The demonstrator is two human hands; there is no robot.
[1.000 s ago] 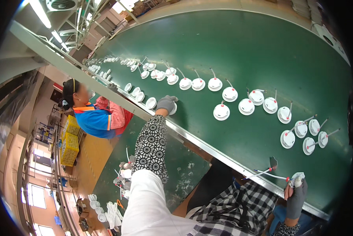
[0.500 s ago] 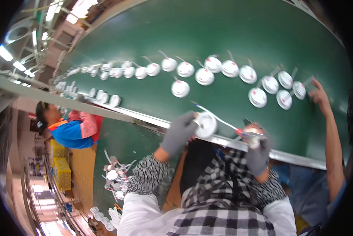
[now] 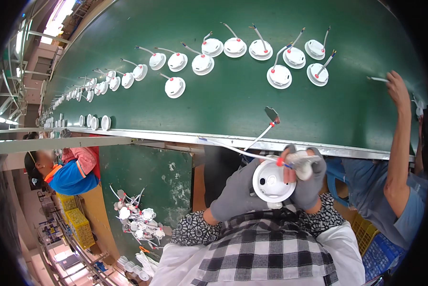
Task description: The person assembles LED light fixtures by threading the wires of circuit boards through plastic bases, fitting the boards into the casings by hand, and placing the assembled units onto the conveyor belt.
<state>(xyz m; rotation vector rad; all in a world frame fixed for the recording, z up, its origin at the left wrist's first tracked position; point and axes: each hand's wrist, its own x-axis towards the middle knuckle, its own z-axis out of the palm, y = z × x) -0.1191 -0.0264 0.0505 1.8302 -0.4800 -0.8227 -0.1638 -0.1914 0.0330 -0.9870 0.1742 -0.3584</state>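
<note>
My left hand (image 3: 237, 191), in a grey glove with bare fingertips, grips a round white lamp housing (image 3: 277, 191) with its hollow side facing up. My right hand (image 3: 311, 183), gloved alike, pinches a small whitish part (image 3: 303, 161) over the housing's right rim. From that part a white cable (image 3: 238, 149) with a red collar runs left, its free end past the belt edge. Partly blurred, the small part cannot be made out fully. Just beyond my hands, another cable piece (image 3: 261, 136) with a red collar and a dark flat tip lies across the metal edge.
Rows of white round lamp housings (image 3: 203, 65) with cables lie on the green belt (image 3: 223, 109). A co-worker's hand (image 3: 399, 90) holds a cable at right. Loose cabled parts (image 3: 140, 219) pile on a lower green surface at left. Another person (image 3: 73, 174) sits beyond, near yellow crates (image 3: 80, 226).
My hands have come together and closer to my body, bringing the small part over the housing. My view has shifted. The co-worker's hand now holds a cable.
</note>
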